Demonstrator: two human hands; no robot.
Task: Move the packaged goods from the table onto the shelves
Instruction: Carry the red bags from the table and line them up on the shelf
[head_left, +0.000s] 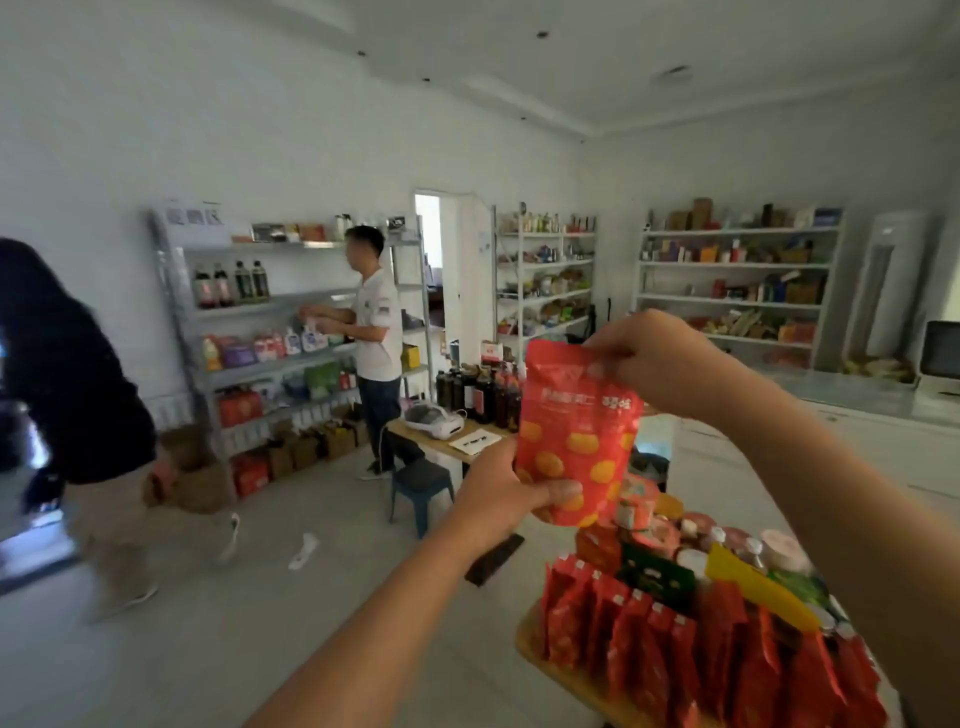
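Observation:
I hold a red pouch with orange dots (574, 431) upright in front of me, above the table. My left hand (498, 493) grips its lower left corner, thumb across the front. My right hand (644, 353) pinches its top right edge. Below, the wooden table (535, 649) carries a row of standing red packets (649, 639), a green box (657, 577), a yellow package (758, 587) and several jars. Metal shelves (270, 358) stand at the left wall, and white shelves (732, 296) at the back right.
A person in a white shirt (376, 332) stands at the left shelves. Another person in dark clothes (62, 395) walks at the far left. A blue stool (421, 488) and a small table with dark bottles (478, 395) stand ahead. Open floor lies to the left.

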